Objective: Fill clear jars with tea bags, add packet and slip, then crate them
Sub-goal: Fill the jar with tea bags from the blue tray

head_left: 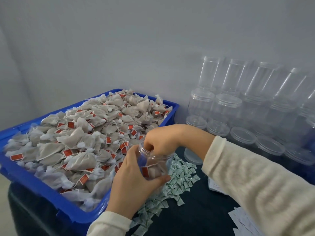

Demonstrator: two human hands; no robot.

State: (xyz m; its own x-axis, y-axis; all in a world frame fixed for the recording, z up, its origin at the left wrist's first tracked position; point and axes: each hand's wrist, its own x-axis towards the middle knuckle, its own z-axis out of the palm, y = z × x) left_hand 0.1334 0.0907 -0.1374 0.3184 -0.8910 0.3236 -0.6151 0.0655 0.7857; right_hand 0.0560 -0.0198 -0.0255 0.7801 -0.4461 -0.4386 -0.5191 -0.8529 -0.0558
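Observation:
My left hand (134,181) grips a clear jar (154,163) from below and the side, tilted toward the blue bin. A tea bag with a red tag lies inside the jar. My right hand (159,139) has its fingertips pushed into the jar's mouth; whatever they pinch is hidden. The blue bin (51,193) on the left is heaped with tea bags (81,133), each with a string and red tag. Small green-and-white packets (180,178) lie scattered on the dark table under the jar. White paper slips (242,220) lie at the lower right.
Stacks of empty clear jars (238,103) with lids stand against the wall at the right. A loose clear lid (192,155) rests on the table behind my right forearm. More slips (214,184) peek from under my right sleeve.

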